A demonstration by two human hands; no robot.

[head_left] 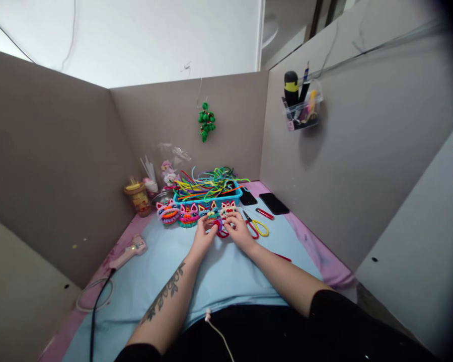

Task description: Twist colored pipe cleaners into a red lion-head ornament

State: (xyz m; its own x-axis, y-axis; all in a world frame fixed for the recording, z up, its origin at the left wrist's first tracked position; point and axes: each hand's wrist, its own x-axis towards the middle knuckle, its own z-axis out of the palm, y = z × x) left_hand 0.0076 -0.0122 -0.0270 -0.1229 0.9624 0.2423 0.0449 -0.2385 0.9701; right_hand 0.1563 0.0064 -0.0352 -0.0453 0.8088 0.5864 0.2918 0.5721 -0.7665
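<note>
My left hand (204,237) and my right hand (239,234) meet over the middle of the blue cloth. Between their fingertips is a small red and purple pipe cleaner piece (221,231), partly covered by the fingers. Just beyond stands a row of several fuzzy animal heads with pointed ears, among them a lilac and orange head (168,213) and a pink and teal head (189,216). My fingers partly hide the heads at the right end. To the right of my right hand lie scissors (262,229) with yellow and red on the handles.
Behind the heads, a blue basket (236,197) holds many coloured pipe cleaners (207,185). A pink glue gun (130,251) with a black cable lies left. A red cutter (265,214) and dark phones (274,203) lie right. Grey partitions (189,115) enclose the table.
</note>
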